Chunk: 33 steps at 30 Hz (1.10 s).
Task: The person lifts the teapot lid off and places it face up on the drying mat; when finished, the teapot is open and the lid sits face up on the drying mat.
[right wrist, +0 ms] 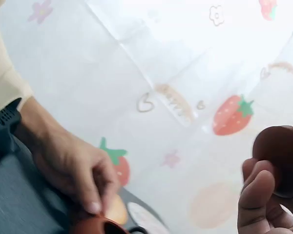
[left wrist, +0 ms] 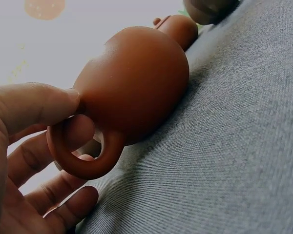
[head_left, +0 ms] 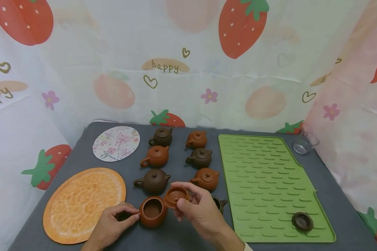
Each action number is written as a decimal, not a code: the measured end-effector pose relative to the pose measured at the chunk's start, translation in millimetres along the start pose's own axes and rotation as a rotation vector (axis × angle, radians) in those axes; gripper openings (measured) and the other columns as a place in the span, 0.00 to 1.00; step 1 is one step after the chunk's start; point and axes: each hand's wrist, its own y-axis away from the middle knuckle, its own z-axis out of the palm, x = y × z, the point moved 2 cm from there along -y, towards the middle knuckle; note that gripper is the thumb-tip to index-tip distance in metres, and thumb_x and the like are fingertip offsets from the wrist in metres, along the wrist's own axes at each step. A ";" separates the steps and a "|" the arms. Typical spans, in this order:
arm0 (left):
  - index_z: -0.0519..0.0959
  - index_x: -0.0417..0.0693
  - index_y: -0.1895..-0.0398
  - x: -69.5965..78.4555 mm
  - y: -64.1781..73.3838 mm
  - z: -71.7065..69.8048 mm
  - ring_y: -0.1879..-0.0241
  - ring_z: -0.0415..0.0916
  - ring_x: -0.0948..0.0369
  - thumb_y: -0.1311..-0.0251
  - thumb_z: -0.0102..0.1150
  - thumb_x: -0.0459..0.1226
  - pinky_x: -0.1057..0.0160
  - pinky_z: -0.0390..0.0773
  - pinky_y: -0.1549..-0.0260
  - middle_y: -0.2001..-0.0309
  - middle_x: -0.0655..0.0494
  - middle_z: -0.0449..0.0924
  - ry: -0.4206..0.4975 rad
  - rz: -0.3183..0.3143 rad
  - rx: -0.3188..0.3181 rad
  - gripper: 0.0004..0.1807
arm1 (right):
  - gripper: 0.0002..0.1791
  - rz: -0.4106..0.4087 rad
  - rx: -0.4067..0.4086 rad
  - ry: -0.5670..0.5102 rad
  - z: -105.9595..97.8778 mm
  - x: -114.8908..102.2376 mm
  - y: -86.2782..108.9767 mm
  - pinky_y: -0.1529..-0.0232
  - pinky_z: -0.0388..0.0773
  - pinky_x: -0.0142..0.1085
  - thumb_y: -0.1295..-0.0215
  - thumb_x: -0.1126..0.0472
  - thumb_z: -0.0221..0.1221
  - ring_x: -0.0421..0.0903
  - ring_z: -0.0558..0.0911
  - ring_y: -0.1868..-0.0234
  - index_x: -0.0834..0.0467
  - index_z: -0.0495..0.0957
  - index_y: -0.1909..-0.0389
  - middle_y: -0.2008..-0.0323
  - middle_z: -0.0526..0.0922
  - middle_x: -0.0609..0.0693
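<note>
My left hand (head_left: 111,223) pinches the handle of a lidless reddish-brown teapot (head_left: 153,223) standing on the dark cloth. In the left wrist view, thumb and forefinger grip the looped handle (left wrist: 88,168), while the other fingers lie beside it. Just right of the teapot's opening, my right hand (head_left: 205,211) holds a reddish-brown lid (head_left: 176,196) between thumb and fingers, its hollow underside facing the head camera. The same lid (right wrist: 283,153) shows at the right edge of the right wrist view. A dark teapot (head_left: 219,204) is partly hidden behind the right hand.
Two columns of lidded teapots, brown (head_left: 155,182) and orange-red (head_left: 157,156), stand beyond the hands. At right lies a green mat (head_left: 260,188) bearing a dark lid (head_left: 302,222); a clear glass vessel (head_left: 303,143) stands behind. Left are an orange round mat (head_left: 84,205) and a floral mat (head_left: 116,143).
</note>
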 end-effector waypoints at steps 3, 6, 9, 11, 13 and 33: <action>0.85 0.41 0.64 0.1 0.4 -2.4 0.65 0.80 0.55 0.47 0.66 0.23 0.66 0.78 0.64 0.66 0.50 0.82 -0.005 -0.009 0.002 0.09 | 0.27 -0.014 0.024 0.113 -1.3 -14.4 8.2 0.65 0.78 0.37 0.33 0.63 0.60 0.45 0.80 0.64 0.67 0.67 0.36 0.52 0.77 0.61; 0.85 0.41 0.63 0.7 1.0 -4.0 0.65 0.80 0.55 0.46 0.66 0.24 0.65 0.78 0.64 0.66 0.50 0.82 -0.010 -0.022 0.003 0.08 | 0.29 -0.022 0.060 0.217 -2.2 -25.9 16.7 0.58 0.78 0.43 0.35 0.66 0.62 0.50 0.80 0.55 0.66 0.66 0.34 0.47 0.74 0.64; 0.85 0.42 0.64 1.5 2.0 -4.6 0.65 0.80 0.57 0.46 0.67 0.25 0.65 0.78 0.64 0.66 0.51 0.82 -0.022 -0.037 0.008 0.08 | 0.31 -0.024 0.110 0.308 -3.9 -35.1 25.5 0.53 0.77 0.48 0.37 0.68 0.63 0.54 0.79 0.49 0.63 0.65 0.33 0.43 0.71 0.65; 0.85 0.42 0.64 1.9 2.8 -4.4 0.65 0.80 0.58 0.46 0.67 0.26 0.65 0.78 0.65 0.66 0.52 0.82 -0.026 -0.046 0.012 0.08 | 0.32 -0.031 0.143 0.372 -6.6 -40.3 32.4 0.58 0.78 0.47 0.37 0.68 0.63 0.52 0.80 0.57 0.60 0.65 0.32 0.42 0.69 0.65; 0.85 0.43 0.64 2.2 3.1 -3.8 0.65 0.80 0.58 0.46 0.67 0.26 0.64 0.78 0.65 0.66 0.52 0.82 -0.029 -0.055 0.011 0.07 | 0.33 -0.046 0.170 0.415 -11.5 -44.9 40.0 0.65 0.79 0.45 0.37 0.69 0.63 0.47 0.79 0.67 0.59 0.64 0.32 0.42 0.67 0.65; 0.85 0.41 0.63 1.2 0.7 -2.3 0.65 0.79 0.56 0.46 0.67 0.24 0.64 0.77 0.64 0.66 0.50 0.83 0.002 -0.009 -0.002 0.09 | 0.34 -0.160 0.451 0.727 -80.2 -62.8 97.3 0.61 0.80 0.39 0.38 0.73 0.61 0.49 0.81 0.53 0.60 0.62 0.31 0.44 0.72 0.55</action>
